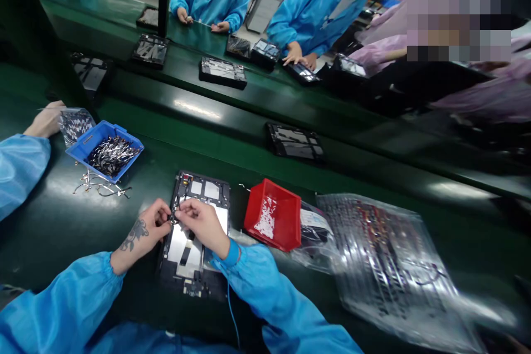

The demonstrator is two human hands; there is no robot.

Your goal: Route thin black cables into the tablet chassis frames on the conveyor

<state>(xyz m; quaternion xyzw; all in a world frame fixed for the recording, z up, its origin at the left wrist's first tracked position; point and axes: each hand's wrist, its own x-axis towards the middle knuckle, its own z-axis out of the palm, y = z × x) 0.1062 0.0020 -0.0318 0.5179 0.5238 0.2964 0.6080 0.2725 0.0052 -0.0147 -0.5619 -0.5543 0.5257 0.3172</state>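
Observation:
My left hand (147,227) and my right hand (203,224) meet above the upper left of an open tablet housing (211,191), both pinching a thin dark cable (175,217). The housing lies flat on the green bench (62,221), its black frame showing white panels. A red plastic bin (271,214) holding small clear packets stands to its right. A blue wrist strap (232,251) circles my right wrist. Further left, a blue bin (103,149) holds a heap of small wired parts, with loose cables (99,188) beside it.
A co-worker's hand (45,120) holds a clear bag of parts (77,124) at the left. A large plastic bag of components (385,265) lies at the right. Black tablet frames (292,141) sit on a raised green shelf, and blue-coated workers stand beyond it.

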